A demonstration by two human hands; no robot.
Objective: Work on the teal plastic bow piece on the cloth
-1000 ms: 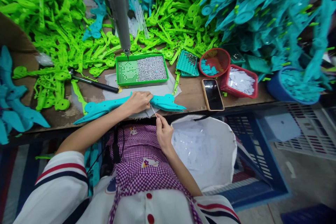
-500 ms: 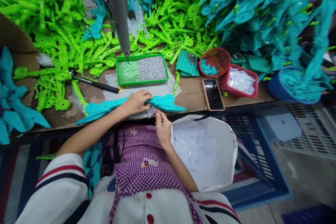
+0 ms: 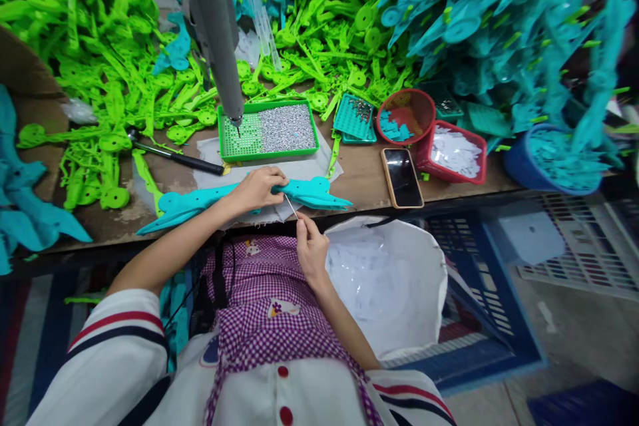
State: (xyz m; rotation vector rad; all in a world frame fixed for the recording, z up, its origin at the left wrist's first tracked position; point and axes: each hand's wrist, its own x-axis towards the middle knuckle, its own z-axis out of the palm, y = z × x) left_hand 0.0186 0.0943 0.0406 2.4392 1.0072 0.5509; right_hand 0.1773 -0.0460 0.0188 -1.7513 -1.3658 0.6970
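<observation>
A long turquoise plastic part (image 3: 317, 193) lies along the front edge of the bench. My left hand (image 3: 260, 189) is closed over its middle, gripping it from above. Just below and to the right, my right hand (image 3: 311, 247) pinches a thin metal rod (image 3: 291, 206). The rod slants up to the part's edge by my left fingertips; whether its tip is inside the part I cannot tell. Its other end is hidden in my fist. Behind the part sits a green tray (image 3: 269, 154) of small silvery pieces, with a hanging grey power screwdriver (image 3: 214, 40) above its left half.
A hammer (image 3: 180, 158) lies left of the tray. To the right are a phone (image 3: 402, 178), a red round bowl (image 3: 430, 108), a red square tub (image 3: 472, 176) and a blue bucket (image 3: 524, 166). Green parts (image 3: 100, 46) heap up behind. A white bag (image 3: 424, 279) hangs below the bench edge.
More of the metal rod shows between my right fingers and the turquoise part. The hanging screwdriver has shifted slightly left and down. My left hand keeps its hold.
</observation>
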